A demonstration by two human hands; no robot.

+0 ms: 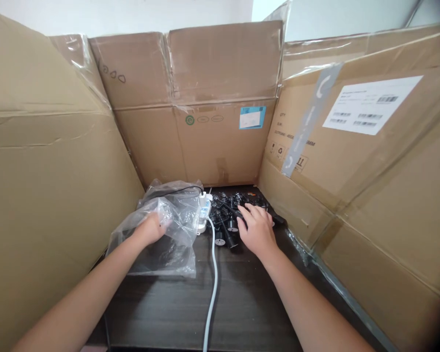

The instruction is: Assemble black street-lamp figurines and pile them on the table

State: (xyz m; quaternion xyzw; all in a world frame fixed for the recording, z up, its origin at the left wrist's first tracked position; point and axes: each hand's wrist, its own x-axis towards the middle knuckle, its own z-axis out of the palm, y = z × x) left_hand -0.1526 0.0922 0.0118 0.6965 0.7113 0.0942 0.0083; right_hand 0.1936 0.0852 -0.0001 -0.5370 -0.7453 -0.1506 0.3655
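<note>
My left hand (153, 229) is closed on a clear plastic bag (179, 249), whose crumpled film partly covers the fingertips. The bag spreads over the dark table beside a white power strip (204, 210). My right hand (258, 227) is over a pile of black parts (225, 215), its fingers apart and bent slightly downward. These parts look like small black cylinders with pale round end faces, tangled with black cords or wrapping; their exact kind is unclear. Whether the right fingertips touch the pile I cannot tell.
A white cable (214, 274) runs from the power strip toward the table's (161, 313) front edge. A thin black cord (176, 189) reaches a plug on the strip. Tall cardboard boxes stand left (51, 176), behind (212, 151) and right (381, 186), walling in the work area.
</note>
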